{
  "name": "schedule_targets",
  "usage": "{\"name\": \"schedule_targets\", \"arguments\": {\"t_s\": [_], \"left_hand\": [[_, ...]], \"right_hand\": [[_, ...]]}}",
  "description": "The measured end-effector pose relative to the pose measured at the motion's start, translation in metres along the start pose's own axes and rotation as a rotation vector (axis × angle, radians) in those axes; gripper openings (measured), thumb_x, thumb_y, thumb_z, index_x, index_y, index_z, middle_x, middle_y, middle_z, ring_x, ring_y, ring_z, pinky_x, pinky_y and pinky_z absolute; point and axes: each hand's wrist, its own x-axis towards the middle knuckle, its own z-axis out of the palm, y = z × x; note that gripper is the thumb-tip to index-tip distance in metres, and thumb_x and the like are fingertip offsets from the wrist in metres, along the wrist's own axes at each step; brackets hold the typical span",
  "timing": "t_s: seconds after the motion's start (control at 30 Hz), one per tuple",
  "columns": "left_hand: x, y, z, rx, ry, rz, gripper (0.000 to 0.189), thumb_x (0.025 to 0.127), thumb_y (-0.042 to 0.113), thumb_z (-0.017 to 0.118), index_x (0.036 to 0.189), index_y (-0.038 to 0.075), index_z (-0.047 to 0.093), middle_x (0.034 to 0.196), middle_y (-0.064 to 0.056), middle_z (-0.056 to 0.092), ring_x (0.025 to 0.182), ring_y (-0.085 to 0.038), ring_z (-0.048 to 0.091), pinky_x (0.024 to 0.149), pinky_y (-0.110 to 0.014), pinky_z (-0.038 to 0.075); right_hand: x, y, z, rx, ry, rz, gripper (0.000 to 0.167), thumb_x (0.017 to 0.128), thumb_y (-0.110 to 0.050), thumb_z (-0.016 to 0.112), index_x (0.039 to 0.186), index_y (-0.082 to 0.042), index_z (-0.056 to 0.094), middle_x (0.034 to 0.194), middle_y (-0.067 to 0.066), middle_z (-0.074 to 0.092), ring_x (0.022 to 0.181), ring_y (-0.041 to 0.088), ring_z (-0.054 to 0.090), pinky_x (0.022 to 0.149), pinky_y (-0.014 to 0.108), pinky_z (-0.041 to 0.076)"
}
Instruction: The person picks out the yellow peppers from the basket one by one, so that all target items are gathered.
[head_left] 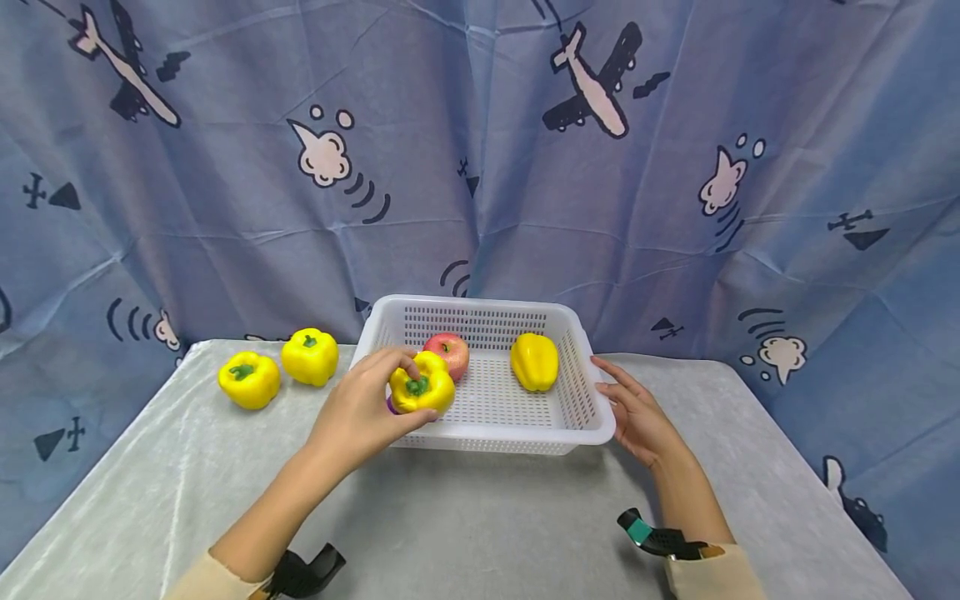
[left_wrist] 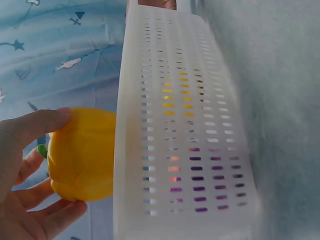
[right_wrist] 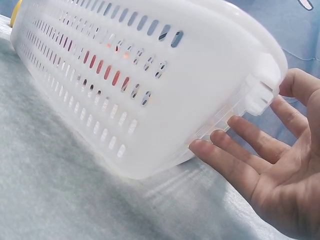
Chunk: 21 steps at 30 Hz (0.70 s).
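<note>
My left hand (head_left: 360,408) holds a yellow bell pepper (head_left: 437,392) by its sides, stem toward me, above the left part of a white perforated plastic basket (head_left: 502,435). In the left wrist view the pepper (left_wrist: 85,155) is level with the basket's rim, thumb and fingers around it. My right hand (head_left: 637,417) touches the basket's right end; in the right wrist view its fingers (right_wrist: 245,160) are extended against the end wall. Inside the basket are a red apple (head_left: 452,350), another yellow bell pepper (head_left: 535,362) and a purple thing (head_left: 391,406), mostly hidden behind the held pepper.
Two more yellow bell peppers, one nearer (head_left: 251,382) and one farther back (head_left: 311,357), stand left of the basket. A pale grey cloth (head_left: 487,525) covers the table. Behind it hangs a blue curtain (head_left: 465,183) printed with aeroplanes.
</note>
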Motion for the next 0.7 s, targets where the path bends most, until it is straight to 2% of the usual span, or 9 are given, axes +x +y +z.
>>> {"name": "schedule_targets", "arguments": {"t_s": [0.23,0.5,0.7], "left_hand": [[-0.011,-0.008,-0.005,-0.021,0.052,-0.007,0.046,0.067,0.023,0.095,0.096,0.014,0.061,0.127,-0.005,0.070,0.120,-0.025,0.065,0.092,-0.040,0.056],[-0.022,-0.015,-0.012,-0.075,0.105,-0.027,0.043,0.068,0.016,0.095,0.096,0.015,0.061,0.128,-0.003,0.069,0.120,-0.023,0.064,0.087,-0.039,0.057],[-0.032,-0.020,-0.016,-0.110,0.168,-0.027,0.042,0.067,0.015,0.095,0.095,0.014,0.063,0.126,-0.003,0.069,0.120,-0.022,0.065,0.090,-0.042,0.059]], "right_hand": [[0.000,0.000,0.001,-0.008,0.009,0.005,0.056,0.107,-0.020,0.049,0.159,-0.024,0.029,0.127,-0.016,0.059,0.104,0.007,0.070,0.081,0.028,0.062],[-0.001,-0.001,0.002,0.001,0.015,0.010,0.057,0.107,-0.020,0.049,0.160,-0.023,0.028,0.126,-0.017,0.061,0.104,0.006,0.070,0.081,0.028,0.063],[-0.002,-0.002,0.003,0.005,0.014,0.005,0.055,0.107,-0.020,0.050,0.158,-0.026,0.032,0.126,-0.016,0.060,0.103,0.006,0.070,0.081,0.028,0.063]]}}
